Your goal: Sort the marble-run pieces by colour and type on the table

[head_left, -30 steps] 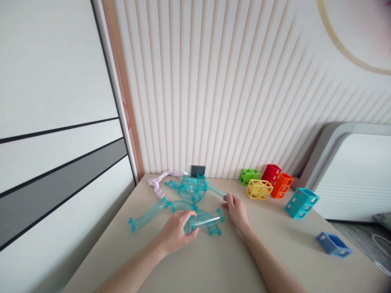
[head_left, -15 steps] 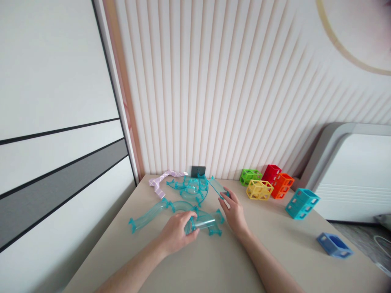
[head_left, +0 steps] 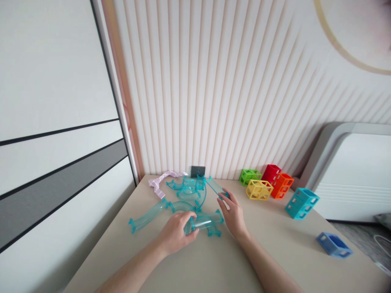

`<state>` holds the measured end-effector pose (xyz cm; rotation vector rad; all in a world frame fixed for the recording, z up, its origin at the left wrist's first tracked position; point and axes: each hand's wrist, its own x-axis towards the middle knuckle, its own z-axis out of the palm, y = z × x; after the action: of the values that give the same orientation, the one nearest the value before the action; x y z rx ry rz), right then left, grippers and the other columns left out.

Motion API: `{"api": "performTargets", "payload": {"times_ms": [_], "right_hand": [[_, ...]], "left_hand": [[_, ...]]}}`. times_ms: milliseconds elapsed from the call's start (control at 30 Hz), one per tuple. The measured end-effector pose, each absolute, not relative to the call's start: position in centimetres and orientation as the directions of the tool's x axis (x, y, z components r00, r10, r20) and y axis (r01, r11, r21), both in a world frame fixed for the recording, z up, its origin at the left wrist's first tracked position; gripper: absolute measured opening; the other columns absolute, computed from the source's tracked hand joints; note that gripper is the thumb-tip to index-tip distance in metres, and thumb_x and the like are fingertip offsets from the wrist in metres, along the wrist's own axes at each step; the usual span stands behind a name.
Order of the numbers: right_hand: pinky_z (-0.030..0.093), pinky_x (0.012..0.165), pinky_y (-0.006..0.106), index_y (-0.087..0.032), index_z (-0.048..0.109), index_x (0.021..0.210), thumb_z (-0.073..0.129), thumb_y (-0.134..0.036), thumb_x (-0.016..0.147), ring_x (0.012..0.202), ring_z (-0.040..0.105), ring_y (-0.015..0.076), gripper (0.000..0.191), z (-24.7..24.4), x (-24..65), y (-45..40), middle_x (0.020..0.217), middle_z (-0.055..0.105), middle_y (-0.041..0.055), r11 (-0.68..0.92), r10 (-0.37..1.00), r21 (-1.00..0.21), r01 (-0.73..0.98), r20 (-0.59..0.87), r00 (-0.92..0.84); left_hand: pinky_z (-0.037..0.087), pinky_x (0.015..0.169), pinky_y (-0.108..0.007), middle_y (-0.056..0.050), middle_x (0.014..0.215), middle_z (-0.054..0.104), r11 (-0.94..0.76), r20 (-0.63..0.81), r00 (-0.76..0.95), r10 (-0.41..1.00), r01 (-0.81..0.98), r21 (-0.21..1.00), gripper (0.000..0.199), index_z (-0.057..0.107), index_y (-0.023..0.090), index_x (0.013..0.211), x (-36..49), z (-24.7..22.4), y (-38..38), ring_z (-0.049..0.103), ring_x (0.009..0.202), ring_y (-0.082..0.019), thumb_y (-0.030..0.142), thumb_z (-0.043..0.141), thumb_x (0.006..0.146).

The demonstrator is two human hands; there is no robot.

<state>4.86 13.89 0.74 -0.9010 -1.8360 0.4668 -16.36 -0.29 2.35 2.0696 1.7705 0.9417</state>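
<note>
My left hand (head_left: 179, 232) is closed around the left end of a clear teal tube (head_left: 206, 221), thumb below and fingers above. In my right hand (head_left: 232, 213), a flat clear teal track piece (head_left: 216, 188) is pinched at its near end; its far end reaches back toward the pile. Beyond the hands lies a pile of curved teal track pieces (head_left: 188, 193). A straight teal track (head_left: 149, 215) rests left of my left hand, and a curved one (head_left: 182, 206) lies just behind it. My palm and fingers hide part of the tube.
Purple patterned strips (head_left: 157, 187) lie at the back left. On the right stand block frames: green (head_left: 249, 177), yellow (head_left: 259, 190), red (head_left: 271, 174), orange (head_left: 282, 186), teal (head_left: 302, 203) and blue (head_left: 334, 245). A black socket (head_left: 198, 171) sits on the ribbed wall behind the table.
My right hand has shifted slightly left with the flat track piece, and pieces in the pile have moved a little left too. My left hand stays on the tube.
</note>
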Motion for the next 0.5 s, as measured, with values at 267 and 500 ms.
{"api": "performTargets", "payload": {"times_ms": [267, 500], "right_hand": [[0.059, 0.083, 0.039, -0.017, 0.077, 0.091, 0.062, -0.066, 0.083, 0.095, 0.073, 0.0303, 0.051, 1.4, 5.4, 14.5, 0.111, 0.075, 0.0169, 0.356, 0.933, -0.898, 0.257, 0.358, -0.041], [0.062, 0.074, 0.038, -0.017, 0.069, 0.089, 0.057, -0.073, 0.082, 0.085, 0.077, 0.0314, 0.058, 0.4, 5.5, 15.1, 0.079, 0.077, 0.0105, 0.223, 0.975, -0.968, 0.116, 0.222, -0.015]], "left_hand": [[0.055, 0.092, -0.037, -0.004, 0.106, 0.076, -0.226, 0.303, 0.048, 0.952, 0.777, 0.588, 0.028, 0.065, 0.024, 0.109, -16.2, 2.8, -0.2, 0.071, 0.102, -0.024, 0.032, 0.066, 0.082], [0.054, 0.093, -0.038, -0.005, 0.107, 0.075, -0.211, 0.280, 0.047, 0.959, 0.776, 0.595, 0.030, 0.064, 0.024, 0.111, -16.3, 2.4, -0.3, 0.070, 0.102, -0.025, 0.034, 0.066, 0.083]]}}
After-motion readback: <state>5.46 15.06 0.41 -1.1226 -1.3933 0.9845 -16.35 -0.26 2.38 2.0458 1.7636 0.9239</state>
